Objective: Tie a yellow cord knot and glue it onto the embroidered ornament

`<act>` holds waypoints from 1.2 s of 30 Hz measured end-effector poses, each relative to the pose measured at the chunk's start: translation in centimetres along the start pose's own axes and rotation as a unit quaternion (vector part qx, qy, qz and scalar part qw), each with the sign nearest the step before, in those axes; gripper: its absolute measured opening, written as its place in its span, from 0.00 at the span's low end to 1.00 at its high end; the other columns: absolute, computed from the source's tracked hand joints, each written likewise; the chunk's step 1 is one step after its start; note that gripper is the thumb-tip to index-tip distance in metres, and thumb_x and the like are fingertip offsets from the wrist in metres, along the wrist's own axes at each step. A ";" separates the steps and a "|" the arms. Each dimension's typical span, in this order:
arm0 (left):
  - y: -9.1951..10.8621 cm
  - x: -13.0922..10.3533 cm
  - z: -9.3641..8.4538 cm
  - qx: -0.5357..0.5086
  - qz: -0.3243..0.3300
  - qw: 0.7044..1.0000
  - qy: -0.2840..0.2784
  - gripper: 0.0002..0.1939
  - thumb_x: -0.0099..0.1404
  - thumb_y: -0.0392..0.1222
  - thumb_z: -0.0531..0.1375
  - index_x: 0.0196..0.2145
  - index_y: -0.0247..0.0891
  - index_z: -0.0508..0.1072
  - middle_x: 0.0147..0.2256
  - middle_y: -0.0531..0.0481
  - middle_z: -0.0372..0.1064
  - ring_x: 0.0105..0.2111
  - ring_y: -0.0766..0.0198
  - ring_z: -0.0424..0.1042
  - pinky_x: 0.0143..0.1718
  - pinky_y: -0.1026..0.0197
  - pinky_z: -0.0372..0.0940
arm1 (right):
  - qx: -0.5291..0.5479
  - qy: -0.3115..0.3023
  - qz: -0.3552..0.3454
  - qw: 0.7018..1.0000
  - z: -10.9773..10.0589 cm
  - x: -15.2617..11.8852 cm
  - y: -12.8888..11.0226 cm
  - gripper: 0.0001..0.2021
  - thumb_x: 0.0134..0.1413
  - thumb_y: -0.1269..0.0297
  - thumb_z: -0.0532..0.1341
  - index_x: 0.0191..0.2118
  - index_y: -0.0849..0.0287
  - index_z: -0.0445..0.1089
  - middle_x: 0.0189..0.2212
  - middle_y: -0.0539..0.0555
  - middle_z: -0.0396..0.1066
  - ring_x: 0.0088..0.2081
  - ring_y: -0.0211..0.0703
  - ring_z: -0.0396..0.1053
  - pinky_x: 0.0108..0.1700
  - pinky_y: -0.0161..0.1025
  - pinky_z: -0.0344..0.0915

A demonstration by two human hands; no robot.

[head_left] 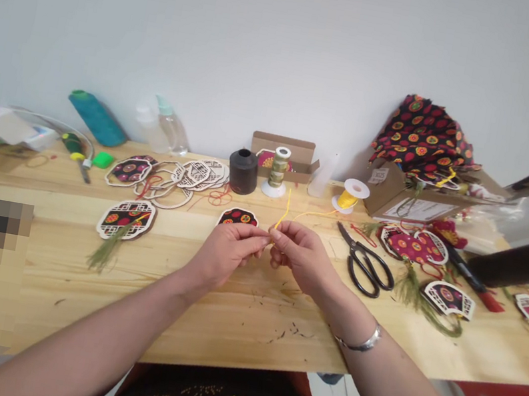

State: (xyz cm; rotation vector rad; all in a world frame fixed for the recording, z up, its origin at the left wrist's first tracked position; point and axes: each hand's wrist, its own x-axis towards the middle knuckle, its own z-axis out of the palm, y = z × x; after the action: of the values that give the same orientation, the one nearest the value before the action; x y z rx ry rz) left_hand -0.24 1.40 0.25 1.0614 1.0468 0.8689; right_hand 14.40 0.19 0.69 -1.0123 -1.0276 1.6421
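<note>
Bare forearms reach in from 7 and 5 o'clock, a silver bracelet [370, 341] on the right wrist, and the hands meet above the wooden table [88, 310]. As for progress, I'd call it mixed: at 9 o'clock from the hands lies an octagonal ornament [119, 222] with patterned fabric, a pale lattice and a green tassel, and it looks well advanced; out at 3 o'clock a pink fabric ornament [409, 242] seems similarly far along. Around 10 to 11 o'clock, a pile of pale frames [200, 174] shows no fabric, so those look barely begun. The yellow cord [283, 215] is being worked between the fingers; whether a knot has formed there, I can't tell. Left hand [230, 246]: thumb and forefinger pressed together on the cord, the others curled under. Right hand [303, 252]: thumb and forefinger also pinched shut on it, right beside the left fingertips, with a short free end sticking up toward 12 o'clock. A longer strand runs off toward 2 o'clock, to the white spool [346, 200]. Close by the left hand, at 10 o'clock, sits a dark fabric piece [238, 216], partly hidden. Black-handled scissors [367, 269] rest at 3 o'clock, touched by neither hand.
</note>
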 end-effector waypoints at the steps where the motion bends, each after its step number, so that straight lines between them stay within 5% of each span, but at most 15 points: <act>1: 0.0 0.0 0.0 0.010 -0.001 1.000 -0.004 0.08 0.52 0.42 0.63 0.28 0.35 0.76 0.18 0.56 0.61 0.17 0.76 0.52 0.17 0.69 0.44 | 0.002 0.010 0.002 1.000 0.0 0.0 0.0 0.16 0.41 0.55 0.66 0.25 0.60 0.61 0.16 0.43 0.59 0.17 0.28 0.54 0.21 0.30 0.52; 4: 0.0 -0.1 0.0 0.026 -0.007 1.000 -0.012 0.08 0.53 0.43 0.63 0.26 0.34 0.75 0.18 0.56 0.61 0.17 0.76 0.51 0.18 0.69 0.44 | 0.003 0.037 0.005 0.999 0.0 0.2 0.0 0.19 0.37 0.54 0.68 0.22 0.61 0.59 0.14 0.41 0.54 0.16 0.26 0.49 0.19 0.29 0.45; 12: 0.1 -0.2 0.0 0.027 -0.006 0.999 -0.017 0.09 0.53 0.43 0.63 0.23 0.34 0.72 0.18 0.55 0.62 0.16 0.76 0.51 0.17 0.68 0.44 | -0.071 0.068 -0.013 0.995 0.0 0.2 -0.2 0.18 0.40 0.53 0.65 0.20 0.60 0.59 0.13 0.42 0.55 0.16 0.27 0.50 0.20 0.30 0.48; 18: 0.2 -0.1 0.0 -0.012 -0.006 1.000 -0.011 0.08 0.52 0.41 0.62 0.23 0.33 0.73 0.19 0.55 0.62 0.15 0.77 0.51 0.16 0.69 0.46 | -0.097 0.043 -0.024 0.994 -0.3 0.2 -0.3 0.12 0.38 0.57 0.67 0.26 0.62 0.71 0.22 0.48 0.66 0.21 0.29 0.55 0.23 0.31 0.53; 23: 0.1 -0.1 0.0 -0.044 -0.024 0.999 -0.002 0.08 0.50 0.41 0.63 0.21 0.33 0.72 0.19 0.55 0.62 0.16 0.76 0.53 0.16 0.69 0.45 | -0.127 0.079 -0.044 0.988 -0.4 0.4 0.0 0.11 0.37 0.58 0.67 0.23 0.61 0.71 0.19 0.47 0.66 0.21 0.30 0.55 0.24 0.32 0.54; 36: 0.0 -0.2 0.0 -0.082 -0.034 0.995 -0.046 0.08 0.52 0.41 0.64 0.27 0.32 0.75 0.21 0.52 0.66 0.17 0.77 0.52 0.17 0.69 0.45 | -0.287 0.118 -0.154 0.938 -0.6 0.5 0.5 0.05 0.47 0.67 0.60 0.24 0.60 0.68 0.22 0.49 0.70 0.27 0.36 0.65 0.33 0.36 0.61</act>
State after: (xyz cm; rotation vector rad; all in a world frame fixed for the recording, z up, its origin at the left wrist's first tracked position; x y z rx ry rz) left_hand -0.35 1.19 0.34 0.9142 0.9133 0.8291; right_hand 14.72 0.70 -0.05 -1.3075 -1.4544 0.9487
